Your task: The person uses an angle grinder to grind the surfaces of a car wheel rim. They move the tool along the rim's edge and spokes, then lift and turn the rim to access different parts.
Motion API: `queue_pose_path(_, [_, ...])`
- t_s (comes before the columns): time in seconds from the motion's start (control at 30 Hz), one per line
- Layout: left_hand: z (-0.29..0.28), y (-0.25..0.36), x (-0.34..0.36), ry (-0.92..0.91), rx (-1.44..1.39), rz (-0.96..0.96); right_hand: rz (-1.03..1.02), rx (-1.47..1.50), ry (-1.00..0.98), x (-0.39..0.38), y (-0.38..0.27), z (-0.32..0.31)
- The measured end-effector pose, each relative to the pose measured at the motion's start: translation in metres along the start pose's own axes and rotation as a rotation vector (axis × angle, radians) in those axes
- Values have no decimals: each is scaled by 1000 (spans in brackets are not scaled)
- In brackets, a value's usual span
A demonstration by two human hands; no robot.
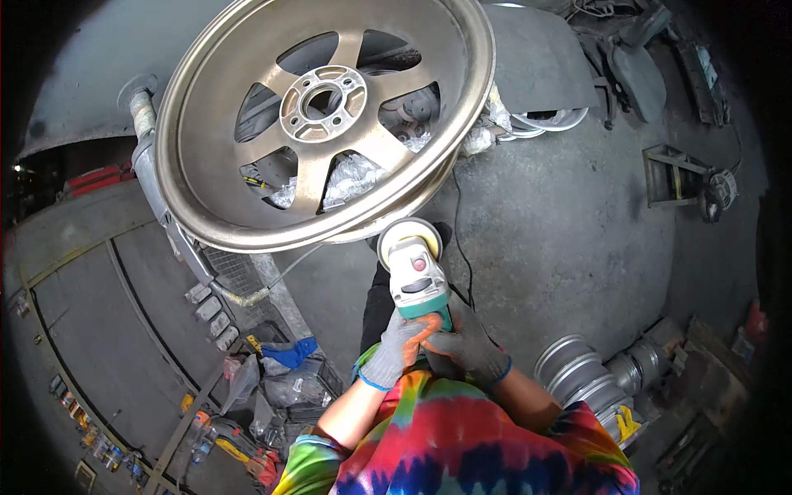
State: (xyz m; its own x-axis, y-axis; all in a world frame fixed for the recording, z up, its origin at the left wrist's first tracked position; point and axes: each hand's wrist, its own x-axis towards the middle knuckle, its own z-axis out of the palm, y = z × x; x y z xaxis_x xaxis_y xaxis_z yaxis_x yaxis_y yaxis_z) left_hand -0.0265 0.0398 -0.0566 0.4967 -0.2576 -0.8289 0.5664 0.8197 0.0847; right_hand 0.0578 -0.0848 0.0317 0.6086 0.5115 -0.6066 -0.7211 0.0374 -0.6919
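Observation:
A grey and teal angle grinder (418, 280) with a pale yellow round disc is held low in front of me, its disc just below the rim of a bronze alloy wheel (313, 214); I cannot tell whether they touch. My left hand (398, 346), in a grey glove with orange fingertips, is closed on the grinder's lower end. My right hand (472, 348), gloved as well, grips the same end from the right, its fingers partly hidden. The wheel lies face up, and crumpled silvery material (355, 181) shows between its spokes.
A metal pipe stand (173, 231) is left of the wheel. Stacked silver rims (569, 371) lie at lower right, a metal frame (672, 177) at right. Bags and tools (289, 388) sit at lower left. A black cord (468, 256) runs over the grey floor (561, 256).

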Motion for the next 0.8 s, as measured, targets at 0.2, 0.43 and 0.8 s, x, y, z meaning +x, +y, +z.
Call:
queue_pose_path(0.2, [-62, -17, -18, 241, 129, 108, -86, -147, -22, 6, 9, 7])
queue_pose_path(0.43, [30, 11, -9, 59, 131, 50, 24, 164, -1, 0, -11, -1])
queue_pose_path(0.8, [-7, -1, -17, -5, 416, 377, -92, 71, -52, 6, 12, 0])
